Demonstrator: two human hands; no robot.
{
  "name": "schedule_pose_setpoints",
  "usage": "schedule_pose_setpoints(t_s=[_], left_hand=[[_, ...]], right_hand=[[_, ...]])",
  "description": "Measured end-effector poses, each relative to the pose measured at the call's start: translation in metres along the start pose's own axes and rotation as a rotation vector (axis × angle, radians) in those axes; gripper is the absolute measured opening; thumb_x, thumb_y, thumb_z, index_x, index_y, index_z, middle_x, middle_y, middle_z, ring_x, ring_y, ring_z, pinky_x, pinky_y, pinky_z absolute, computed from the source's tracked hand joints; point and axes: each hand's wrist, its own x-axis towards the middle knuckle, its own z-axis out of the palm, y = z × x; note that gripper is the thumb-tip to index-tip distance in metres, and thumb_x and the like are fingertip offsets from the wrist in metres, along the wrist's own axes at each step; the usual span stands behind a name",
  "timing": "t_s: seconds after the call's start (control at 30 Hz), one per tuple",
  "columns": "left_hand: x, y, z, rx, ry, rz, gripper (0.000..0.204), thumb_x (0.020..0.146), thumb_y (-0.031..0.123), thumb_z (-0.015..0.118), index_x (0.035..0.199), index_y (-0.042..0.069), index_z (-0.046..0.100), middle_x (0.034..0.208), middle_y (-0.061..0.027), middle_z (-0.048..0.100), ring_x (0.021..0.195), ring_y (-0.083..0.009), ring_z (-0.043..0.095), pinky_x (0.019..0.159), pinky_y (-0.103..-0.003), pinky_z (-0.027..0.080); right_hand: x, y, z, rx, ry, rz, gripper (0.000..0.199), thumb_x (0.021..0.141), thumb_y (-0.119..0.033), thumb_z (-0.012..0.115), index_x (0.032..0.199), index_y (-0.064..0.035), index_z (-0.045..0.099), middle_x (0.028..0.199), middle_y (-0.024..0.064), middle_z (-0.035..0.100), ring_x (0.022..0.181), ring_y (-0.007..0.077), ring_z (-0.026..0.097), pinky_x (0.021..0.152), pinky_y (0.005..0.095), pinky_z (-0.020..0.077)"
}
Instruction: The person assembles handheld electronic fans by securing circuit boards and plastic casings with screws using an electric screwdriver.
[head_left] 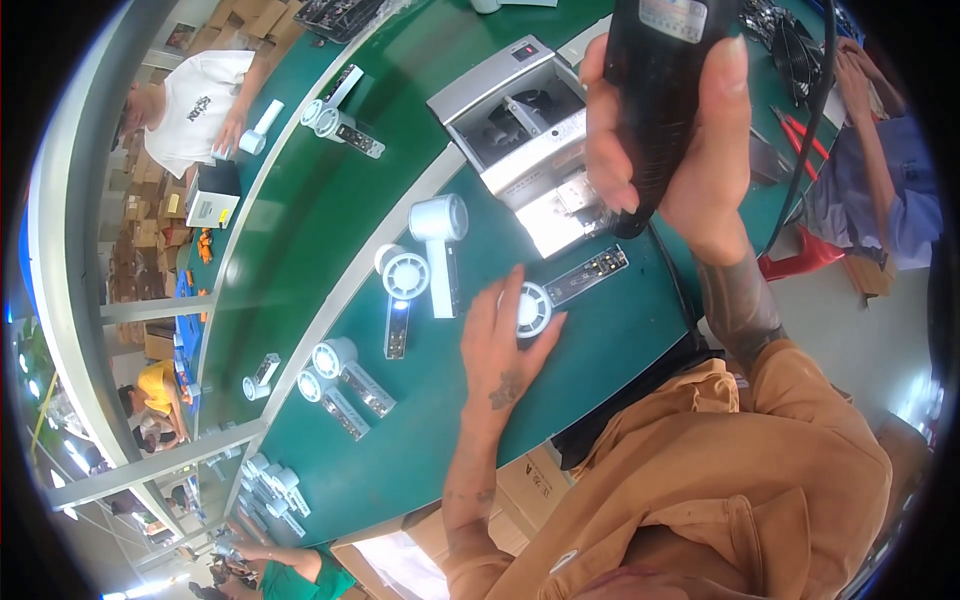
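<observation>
My right hand is wrapped round a black electric screwdriver, raised over the bench with its narrow end pointing down. Under it, a light-blue handheld fan lies on the green bench, its handle open and a circuit board showing. My left hand rests on the round fan head, thumb and fingers spread about its rim. A silver screw feeder with an open top stands just behind the fan.
More handheld fans lie to the left, several with open handles, and others sit on the green conveyor belt. Red-handled pliers and a black cable are at right. Co-workers sit opposite and at right.
</observation>
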Motion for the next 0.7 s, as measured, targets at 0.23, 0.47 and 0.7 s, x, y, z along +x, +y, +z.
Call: schedule_pose_setpoints(t_s=[0.23, 0.47, 0.7], left_hand=[[0.0, -0.001, 0.0, -0.02, 0.001, -0.002, 0.066, 0.076, 0.014, 0.084, 0.133, -0.002, 0.056, 0.115, -0.0185, 0.06, 0.1, -0.0332, 0.063, 0.084, -0.039, 0.053], [-0.003, -0.004, 0.004, -0.034, 0.014, -0.008, 0.064, 0.075, 0.019, 0.084, 0.13, -0.002, 0.058, 0.114, -0.0189, 0.061, 0.099, -0.0354, 0.062, 0.083, -0.041, 0.052], [-0.003, -0.004, 0.003, -0.03, 0.007, -0.002, 0.066, 0.076, 0.022, 0.084, 0.132, -0.001, 0.057, 0.116, -0.0184, 0.06, 0.101, -0.0349, 0.061, 0.084, -0.042, 0.051]], right_hand=[[0.001, 0.013, 0.015, 0.188, 0.026, 0.084, 0.083, 0.097, -0.073, 0.018, 0.108, 0.0018, 0.051, 0.055, 0.0063, 0.049, 0.037, 0.0125, 0.043, 0.038, 0.0257, 0.0382], [-0.018, 0.034, 0.031, 0.306, -0.101, 0.153, 0.074, 0.1, -0.067, 0.033, 0.103, 0.0029, 0.057, 0.057, 0.0077, 0.053, 0.043, 0.0112, 0.049, 0.043, 0.0244, 0.0398], [-0.02, 0.036, 0.032, 0.294, -0.114, 0.173, 0.075, 0.099, -0.069, 0.035, 0.106, 0.0029, 0.057, 0.059, 0.0073, 0.053, 0.045, 0.0101, 0.048, 0.045, 0.0242, 0.0402]])
